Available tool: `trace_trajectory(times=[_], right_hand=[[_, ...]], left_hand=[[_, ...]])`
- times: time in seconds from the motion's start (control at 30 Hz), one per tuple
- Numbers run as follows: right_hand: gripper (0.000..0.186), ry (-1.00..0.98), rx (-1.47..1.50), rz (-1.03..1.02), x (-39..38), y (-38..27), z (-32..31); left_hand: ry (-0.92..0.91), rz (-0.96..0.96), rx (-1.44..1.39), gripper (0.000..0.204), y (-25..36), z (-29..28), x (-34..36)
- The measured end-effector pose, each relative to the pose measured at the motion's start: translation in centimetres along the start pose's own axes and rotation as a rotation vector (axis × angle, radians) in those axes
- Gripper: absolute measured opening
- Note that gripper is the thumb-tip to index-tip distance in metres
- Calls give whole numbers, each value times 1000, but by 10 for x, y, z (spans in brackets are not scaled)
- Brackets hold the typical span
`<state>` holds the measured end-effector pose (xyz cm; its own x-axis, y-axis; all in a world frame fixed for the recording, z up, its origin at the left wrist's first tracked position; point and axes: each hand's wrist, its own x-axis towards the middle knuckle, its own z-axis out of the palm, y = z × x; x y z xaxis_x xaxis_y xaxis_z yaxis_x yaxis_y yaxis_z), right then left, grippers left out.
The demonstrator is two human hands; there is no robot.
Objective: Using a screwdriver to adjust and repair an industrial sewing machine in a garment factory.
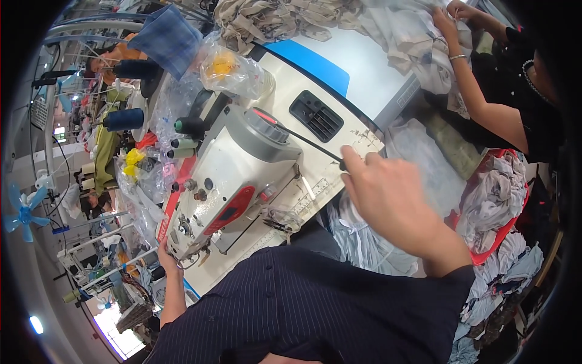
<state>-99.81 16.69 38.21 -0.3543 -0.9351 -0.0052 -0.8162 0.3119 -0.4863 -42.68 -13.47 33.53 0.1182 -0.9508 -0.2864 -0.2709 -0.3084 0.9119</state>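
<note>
Right hand [388,197] grips a thin black rod [312,144] slanting up-left toward a handwheel [270,128]; left hand [170,259] touches the opposite end, grasp unclear. Between them, a white sewing machine [233,167] lies diagonally, handwheel nearer the right. Beyond, heaped beige fabric strips [273,21].

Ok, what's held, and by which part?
The right hand holds a thin black rod by its near end; the left hand is at the sewing machine, grip unclear.
</note>
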Motion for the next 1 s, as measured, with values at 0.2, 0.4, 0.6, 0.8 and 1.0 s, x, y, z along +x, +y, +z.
trace_trajectory(times=[0.2, 0.4, 0.6, 0.8, 1.0], right_hand=[[17, 27, -122, -42, 5, -23, -10], [15, 16, -165, -31, 8, -33, -10], [2, 16, -177, -138, 31, -54, -33], [4, -193, -238, -402, 95, -64, -39], [8, -147, -223, -239, 97, -53, 33]], left_hand=[[4, 11, 14, 38, 0, 2, 2], [-15, 20, 17, 40, 0, 6, -3], [7, 6, 17, 41, 1, 7, -3], [27, 5, 44, 39, -4, -3, 3], [20, 54, 73, 39, -6, 1, 4]])
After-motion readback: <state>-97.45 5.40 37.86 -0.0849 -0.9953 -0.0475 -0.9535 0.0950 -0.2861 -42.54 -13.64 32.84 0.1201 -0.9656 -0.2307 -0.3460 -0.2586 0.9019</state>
